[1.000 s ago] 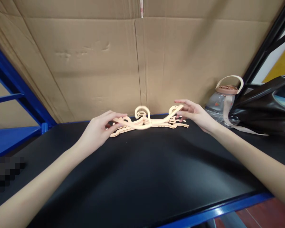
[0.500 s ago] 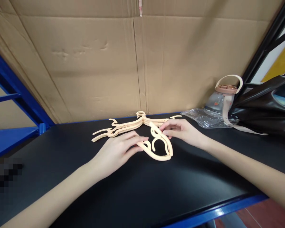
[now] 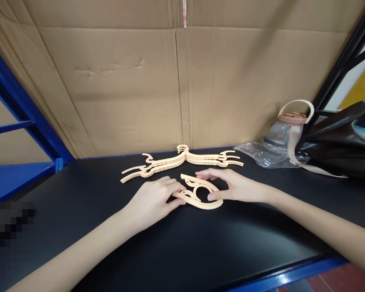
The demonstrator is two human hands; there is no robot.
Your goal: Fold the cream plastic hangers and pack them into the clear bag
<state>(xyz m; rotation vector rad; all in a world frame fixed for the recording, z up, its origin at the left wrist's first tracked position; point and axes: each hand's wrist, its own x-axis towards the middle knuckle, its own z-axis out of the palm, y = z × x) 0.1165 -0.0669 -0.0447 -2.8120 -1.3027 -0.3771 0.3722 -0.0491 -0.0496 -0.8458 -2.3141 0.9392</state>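
Note:
A cream folding clothes hanger point(image 3: 207, 205) is folded so that its two arms lie close together, the hook curled between them. My left hand point(image 3: 159, 198) is closed, pinching the tip of the nearer arm between thumb and fingers. My right hand point(image 3: 234, 186) grips around the hinge end, its thumb on the hanger near the hook and its fingers over the far arm. Behind my hands lies a stack of similar cream hangers point(image 3: 167, 162), unfolded, arms spread left and right and hooks toward the cardboard.
The black tabletop point(image 3: 182, 251) has a blue metal edge point(image 3: 280, 280) at the front. A cardboard wall point(image 3: 124, 81) stands behind. At the right are a clear bottle point(image 3: 278, 134) with a strap, crumpled plastic wrap point(image 3: 255, 153) and a black bag point(image 3: 331, 142).
The hanger's far arm has swung down toward the near one, narrowing the gap. My right hand has shifted from that arm's tip toward the hinge end. My left hand keeps its pinch.

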